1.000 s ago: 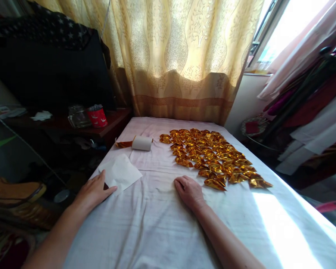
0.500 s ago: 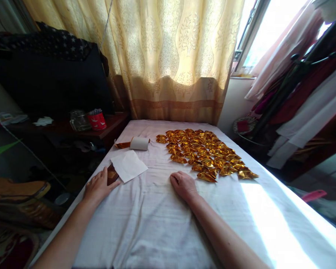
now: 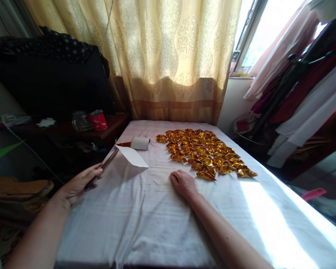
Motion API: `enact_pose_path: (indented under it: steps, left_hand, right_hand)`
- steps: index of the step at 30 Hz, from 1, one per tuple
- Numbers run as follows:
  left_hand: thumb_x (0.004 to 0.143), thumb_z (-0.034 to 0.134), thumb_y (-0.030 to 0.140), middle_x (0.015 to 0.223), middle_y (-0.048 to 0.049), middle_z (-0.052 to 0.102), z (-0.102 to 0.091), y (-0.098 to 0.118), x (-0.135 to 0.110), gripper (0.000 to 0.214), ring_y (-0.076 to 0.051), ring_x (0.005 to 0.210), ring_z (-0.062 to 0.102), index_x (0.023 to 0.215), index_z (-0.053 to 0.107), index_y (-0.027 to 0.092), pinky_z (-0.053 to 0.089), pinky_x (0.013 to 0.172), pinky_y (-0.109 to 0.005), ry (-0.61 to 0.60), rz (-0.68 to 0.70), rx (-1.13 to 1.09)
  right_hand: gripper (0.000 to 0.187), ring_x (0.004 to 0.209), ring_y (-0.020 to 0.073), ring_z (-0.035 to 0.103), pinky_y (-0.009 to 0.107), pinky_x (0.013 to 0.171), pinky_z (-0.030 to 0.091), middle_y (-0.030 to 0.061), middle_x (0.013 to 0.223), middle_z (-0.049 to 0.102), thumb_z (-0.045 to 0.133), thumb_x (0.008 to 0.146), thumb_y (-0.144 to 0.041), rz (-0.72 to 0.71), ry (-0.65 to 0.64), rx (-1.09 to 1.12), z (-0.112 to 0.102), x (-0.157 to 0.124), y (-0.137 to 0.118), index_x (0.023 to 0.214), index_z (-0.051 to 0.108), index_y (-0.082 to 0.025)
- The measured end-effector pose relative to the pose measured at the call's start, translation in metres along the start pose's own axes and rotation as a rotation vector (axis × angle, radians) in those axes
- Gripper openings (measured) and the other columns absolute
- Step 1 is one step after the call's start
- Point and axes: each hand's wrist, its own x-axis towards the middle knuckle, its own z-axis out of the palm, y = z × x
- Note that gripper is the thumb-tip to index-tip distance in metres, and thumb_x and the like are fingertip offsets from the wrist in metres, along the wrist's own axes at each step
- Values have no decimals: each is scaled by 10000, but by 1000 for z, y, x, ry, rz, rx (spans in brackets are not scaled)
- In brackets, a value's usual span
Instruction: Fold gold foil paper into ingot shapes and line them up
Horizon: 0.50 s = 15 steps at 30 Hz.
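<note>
My left hand [image 3: 82,182] grips a thin, dark brown flat piece [image 3: 109,160], seen nearly edge-on and raised off the cloth; its kind is unclear. A white paper sheet [image 3: 133,156] slants from its far end, tilted above the bed-like surface. On the cloth lies my right hand [image 3: 183,183], fingers curled in a loose fist with nothing visible in it. Just beyond and to the right of that fist are rows of folded gold foil pieces [image 3: 204,151]. Behind the sheet rests a white roll [image 3: 140,143] with a gold foil strip [image 3: 124,144] beside it.
A pale cloth [image 3: 162,224] covers the surface. Left of it stands a dark shelf [image 3: 114,129] with a red cup [image 3: 98,120] and a glass jug [image 3: 81,121] under a large black screen [image 3: 53,82]. A yellow curtain [image 3: 168,48] hangs behind; clothes [image 3: 305,108] hang at the right.
My left hand has picked up the brown flat piece from the cloth and turned it on edge, drawing back left. The white sheet has tilted up with it. My right hand stays put.
</note>
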Motion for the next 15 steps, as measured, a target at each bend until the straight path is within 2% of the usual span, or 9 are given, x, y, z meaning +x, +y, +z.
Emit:
enact_pose_path:
  steps: [3, 6, 8, 11, 15]
  left_hand:
    - [785, 638, 325, 1111, -164, 719, 31, 9, -16, 544, -279, 976, 705, 1286, 577, 124, 600, 646, -318, -277, -91, -561]
    - [835, 536, 329, 1249, -178, 673, 71, 11, -21, 579, -310, 1053, 688, 1384, 509, 148, 608, 724, -395, -580, -87, -901]
    - [843, 526, 353, 1264, -180, 667, 96, 10, -20, 599, -313, 1073, 681, 1408, 492, 155, 596, 784, -420, -665, -99, -1038]
    - [881, 514, 485, 1218, -175, 683, 126, 9, -18, 628, -282, 993, 697, 1411, 493, 150, 582, 787, -405, -727, -137, -1169]
    - [896, 518, 490, 1199, -163, 684, 149, 1, -17, 622, -232, 963, 685, 1405, 498, 132, 561, 800, -350, -800, -135, -1274]
  right_hand:
    - [240, 877, 164, 650, 230, 732, 406, 51, 941, 716, 504, 974, -257, -8, 8, 8, -1, -3, -1, 933, 738, -217]
    - [213, 874, 154, 652, 217, 740, 412, 40, 916, 714, 534, 959, -236, -23, 18, 19, -3, -7, -2, 911, 740, -220]
    - [204, 869, 149, 653, 213, 746, 418, 34, 906, 711, 541, 953, -221, -32, 30, 29, -4, -9, -2, 907, 740, -223]
    - [205, 867, 152, 654, 218, 753, 433, 35, 903, 709, 539, 951, -212, -39, 55, 49, -3, -10, -1, 911, 740, -224]
    - [194, 856, 165, 661, 236, 768, 463, 37, 891, 714, 549, 938, -209, -45, 95, 89, 1, -10, 2, 904, 740, -219]
